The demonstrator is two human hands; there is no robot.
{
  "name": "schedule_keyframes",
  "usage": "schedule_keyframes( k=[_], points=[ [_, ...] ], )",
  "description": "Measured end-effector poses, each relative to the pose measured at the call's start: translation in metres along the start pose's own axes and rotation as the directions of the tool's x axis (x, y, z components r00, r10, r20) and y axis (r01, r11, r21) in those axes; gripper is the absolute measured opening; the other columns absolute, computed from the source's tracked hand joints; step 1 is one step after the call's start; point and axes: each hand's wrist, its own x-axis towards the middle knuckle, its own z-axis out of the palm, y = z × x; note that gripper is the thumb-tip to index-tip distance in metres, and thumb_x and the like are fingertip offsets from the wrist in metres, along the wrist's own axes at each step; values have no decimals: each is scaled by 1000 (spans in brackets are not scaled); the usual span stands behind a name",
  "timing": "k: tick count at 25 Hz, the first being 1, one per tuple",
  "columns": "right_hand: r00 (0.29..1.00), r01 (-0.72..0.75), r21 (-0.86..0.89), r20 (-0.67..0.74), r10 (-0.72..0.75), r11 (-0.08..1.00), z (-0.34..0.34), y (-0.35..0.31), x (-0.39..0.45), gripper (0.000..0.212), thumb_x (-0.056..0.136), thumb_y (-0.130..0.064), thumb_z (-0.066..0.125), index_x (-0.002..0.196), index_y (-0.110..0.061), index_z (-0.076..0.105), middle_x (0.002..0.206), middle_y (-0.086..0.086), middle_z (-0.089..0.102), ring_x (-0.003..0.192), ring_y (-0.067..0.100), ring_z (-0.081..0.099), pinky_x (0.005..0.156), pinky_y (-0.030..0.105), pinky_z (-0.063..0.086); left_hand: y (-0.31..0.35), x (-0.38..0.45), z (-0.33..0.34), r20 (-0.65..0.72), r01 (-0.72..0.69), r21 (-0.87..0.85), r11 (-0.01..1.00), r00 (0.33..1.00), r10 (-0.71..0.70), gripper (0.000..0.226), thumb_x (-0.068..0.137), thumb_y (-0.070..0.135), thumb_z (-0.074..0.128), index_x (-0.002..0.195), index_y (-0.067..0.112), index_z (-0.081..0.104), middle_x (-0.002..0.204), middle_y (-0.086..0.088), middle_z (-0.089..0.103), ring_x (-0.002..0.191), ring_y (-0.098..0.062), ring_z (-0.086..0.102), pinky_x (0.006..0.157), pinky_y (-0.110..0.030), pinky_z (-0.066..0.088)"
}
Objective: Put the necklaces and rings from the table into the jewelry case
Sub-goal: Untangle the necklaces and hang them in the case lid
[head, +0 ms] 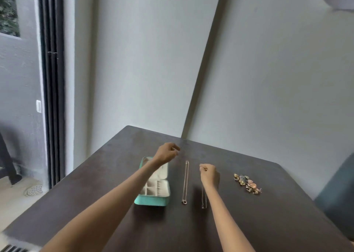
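Dark table. Near centre: second necklace, partly hidden by right forearm. Left of it: first necklace, lying straight. Further left: open turquoise jewelry case. Right: cluster of rings. Right hand: fingers curled, whether pinching the chain, cannot tell. Far: left hand, fingers curled above case, contents unclear.

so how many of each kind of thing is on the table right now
case: 1
necklaces: 2 (one, another beside the right arm)
ring pile: 1, rings too small to count
Total: 4
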Motion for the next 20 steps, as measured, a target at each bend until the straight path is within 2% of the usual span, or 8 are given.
schedule_keyframes(
  k=[4, 5, 6, 7, 10, 14, 18, 20],
  points=[
    [998, -45, -127, 32, 49, 991, -15, 33, 31, 19, 88, -10, 55, 83, -5, 73, 96, 22, 67, 94, 38, 60, 68, 33, 45, 24, 31, 61, 98, 4, 5, 1000, 995, -5, 27, 85, 3, 54, 109, 4, 67, 107, -18, 69, 84, -22, 59, 83, -25, 47],
    [997, -61, -145, 46, 68, 988, -14, 36, 41, 25, 86, -10, 54, 63, -2, 57, 84, 26, 59, 83, 39, 56, 63, 31, 41, 28, 39, 72, 116, 12, 11, 1000, 993, -14, 28, 85, 3, 53, 110, 3, 67, 108, -19, 68, 81, -20, 58, 81, -24, 46],
    [995, -71, -160, 52, 80, 985, -11, 38, 51, 37, 85, -10, 53, 50, -18, 49, 75, 23, 49, 74, 36, 49, 60, 29, 36, 30, 48, 81, 127, 23, 16, 1000, 992, -25, 28, 85, 2, 53, 110, 2, 67, 108, -19, 68, 80, -19, 56, 79, -23, 46],
    [993, -78, -178, 74, 93, 981, -7, 38, 61, 39, 85, -13, 54, 48, -16, 44, 74, 20, 45, 71, 34, 46, 60, 28, 35, 30, 57, 88, 131, 31, 22, 999, 991, -34, 29, 85, 2, 53, 110, 2, 67, 109, -19, 68, 79, -18, 56, 78, -23, 46],
    [984, -42, -258, 157, 85, 965, 8, 32, 84, 20, 86, -27, 60, 78, -13, 71, 95, 20, 66, 91, 36, 62, 67, 29, 42, 29, 78, 105, 134, 52, 34, 998, 989, -57, 28, 84, 0, 53, 108, 2, 68, 109, -19, 68, 77, -22, 59, 77, -23, 47],
    [987, 15, -375, 153, 46, 927, 23, 33, 98, 27, 89, -29, 59, 97, -4, 67, 107, 17, 66, 104, 37, 61, 75, 34, 49, 29, 94, 121, 160, 48, 53, 997, 986, -56, 30, 83, 0, 52, 106, 4, 69, 111, -15, 69, 107, -29, 62, 92, -29, 48],
    [972, 14, -279, 229, 52, 960, 22, 40, 103, 39, 87, -30, 56, 52, -20, 44, 75, 15, 52, 90, 35, 62, 63, 31, 35, 28, 94, 125, 169, 48, 61, 997, 984, -58, 30, 83, 0, 51, 106, 6, 70, 113, -13, 68, 109, -28, 61, 95, -30, 48],
    [960, -29, -48, 277, 41, 998, 13, 40, 100, 39, 88, -28, 51, 51, -19, 46, 65, 12, 56, 69, 31, 61, 61, 34, 40, 29, 91, 123, 186, 63, 35, 997, 980, -68, 30, 85, 1, 50, 108, 4, 68, 109, -13, 68, 102, -26, 63, 90, -30, 50]
  ],
)
